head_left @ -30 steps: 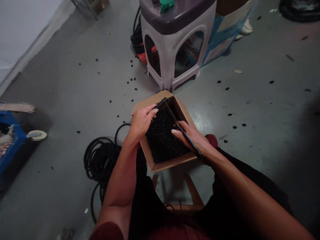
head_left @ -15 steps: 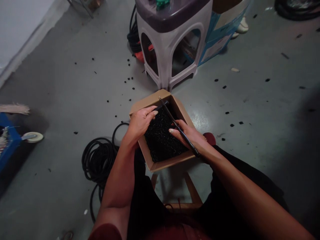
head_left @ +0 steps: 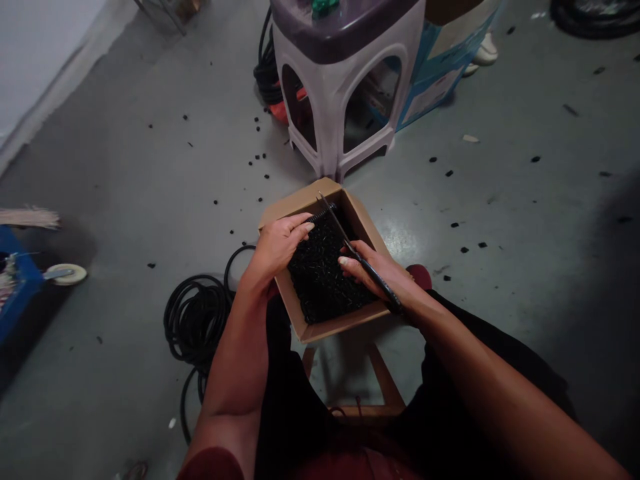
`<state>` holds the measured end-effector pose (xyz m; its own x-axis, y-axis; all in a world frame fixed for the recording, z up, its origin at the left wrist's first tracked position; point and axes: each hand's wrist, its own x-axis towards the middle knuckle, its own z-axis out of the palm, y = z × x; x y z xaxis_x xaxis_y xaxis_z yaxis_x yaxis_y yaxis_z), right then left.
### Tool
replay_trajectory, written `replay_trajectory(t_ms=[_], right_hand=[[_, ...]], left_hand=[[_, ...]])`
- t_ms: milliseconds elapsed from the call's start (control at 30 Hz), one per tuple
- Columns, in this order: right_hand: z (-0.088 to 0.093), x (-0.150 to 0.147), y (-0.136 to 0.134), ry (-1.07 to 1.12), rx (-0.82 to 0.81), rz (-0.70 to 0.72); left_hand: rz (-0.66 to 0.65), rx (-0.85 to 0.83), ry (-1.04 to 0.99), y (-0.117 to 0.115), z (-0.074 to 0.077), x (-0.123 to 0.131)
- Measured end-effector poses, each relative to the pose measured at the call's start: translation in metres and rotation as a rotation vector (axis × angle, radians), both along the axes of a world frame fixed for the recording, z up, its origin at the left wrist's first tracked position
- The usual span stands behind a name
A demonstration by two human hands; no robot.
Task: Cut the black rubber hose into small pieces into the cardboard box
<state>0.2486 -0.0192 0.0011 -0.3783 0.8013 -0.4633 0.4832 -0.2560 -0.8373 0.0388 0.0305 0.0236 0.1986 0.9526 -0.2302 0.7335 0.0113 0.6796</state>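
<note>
Above the open cardboard box (head_left: pixel 336 328), my left hand (head_left: pixel 283 245) pinches a short stretch of ribbed black tube (head_left: pixel 320 216), its free end pointing right. My right hand (head_left: pixel 373 267) is closed around long scissors (head_left: pixel 357 253) with black handles. Their thin blades reach up and left across the tube near its free end; two tips show slightly apart. A heap of small black cut pieces (head_left: pixel 327 280) fills the box below both hands. A black hose coil (head_left: pixel 195 320) lies on the floor left of my left forearm, one strand running up toward the hand.
Past the box stands a plastic stool (head_left: pixel 330 87) with a dark top, beside a blue carton (head_left: pixel 435 73). Small black bits (head_left: pixel 464 251) are scattered over the grey floor. A blue wheeled frame (head_left: pixel 20 280) is at left, another black coil (head_left: pixel 595 20) at top right.
Both hands stay almost in place. The tube and scissors have shifted only very slightly.
</note>
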Motion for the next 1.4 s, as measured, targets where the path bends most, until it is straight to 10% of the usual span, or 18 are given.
replay_trajectory(t_ms=[1400], right_hand=[[-0.008, -0.003, 0.000, -0.251, 0.211, 0.012]], left_hand=[[0.027, -0.242, -0.303, -0.007, -0.004, 0.003]])
